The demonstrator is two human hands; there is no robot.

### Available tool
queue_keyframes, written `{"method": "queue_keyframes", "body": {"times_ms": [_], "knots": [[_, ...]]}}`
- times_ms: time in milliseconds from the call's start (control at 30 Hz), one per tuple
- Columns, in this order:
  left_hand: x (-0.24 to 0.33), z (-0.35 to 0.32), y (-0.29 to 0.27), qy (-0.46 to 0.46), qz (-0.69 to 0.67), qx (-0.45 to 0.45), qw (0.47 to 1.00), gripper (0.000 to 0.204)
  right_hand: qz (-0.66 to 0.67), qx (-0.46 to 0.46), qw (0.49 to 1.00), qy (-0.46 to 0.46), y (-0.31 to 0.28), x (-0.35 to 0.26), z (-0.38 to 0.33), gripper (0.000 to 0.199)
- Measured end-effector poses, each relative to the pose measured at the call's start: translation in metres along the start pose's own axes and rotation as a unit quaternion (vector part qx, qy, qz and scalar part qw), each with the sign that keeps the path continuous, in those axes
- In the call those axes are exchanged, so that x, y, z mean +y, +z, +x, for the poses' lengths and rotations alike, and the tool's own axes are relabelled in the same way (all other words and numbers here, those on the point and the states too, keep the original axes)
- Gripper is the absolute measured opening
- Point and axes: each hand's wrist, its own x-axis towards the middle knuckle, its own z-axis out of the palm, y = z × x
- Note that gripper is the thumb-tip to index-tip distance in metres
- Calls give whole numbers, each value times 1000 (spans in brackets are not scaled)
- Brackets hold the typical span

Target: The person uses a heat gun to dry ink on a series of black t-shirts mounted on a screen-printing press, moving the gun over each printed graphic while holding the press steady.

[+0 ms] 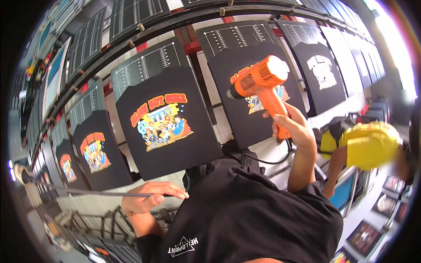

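Note:
My right hand (296, 127) grips the handle of an orange heat gun (263, 81), fingers wrapped round it. Its dark nozzle points left over a black T-shirt (237, 127) with a colourful print, partly hidden by the gun. A black cord (274, 163) loops from the handle's base toward my waist. To the lower left, my left hand (153, 197) holds a grey cord (96, 192) between thumb and fingers; the cord stretches off left. Just beyond this hand, another black T-shirt (164, 153) lies flat on a board, its cartoon print facing up.
More printed black T-shirts (94, 162) lie on boards along the row to the left. One at right bears a white-only print (322, 72). Dark rails (149, 22) run behind the boards. A person in a yellow shirt (370, 144) stands close on my right.

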Motion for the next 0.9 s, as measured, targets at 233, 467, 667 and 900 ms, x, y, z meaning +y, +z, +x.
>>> {"method": "queue_keyframes", "body": {"times_ms": [233, 467, 667, 900], "knots": [[-1, 132, 58, -18, -63, 69, 995, 50, -50, -32, 998, -22, -99, -20, 42, 41], [-68, 151, 62, -268, -49, 446, 853, 53, -134, -179, 974, -29, -106, -57, 118, 37], [-199, 91, 34, -210, -18, 770, 603, 49, -252, -258, 932, 31, -74, -51, 156, 36], [-291, 92, 47, -288, 162, 877, 348, 45, -259, -228, 938, 43, -80, -34, 162, 27]]}}
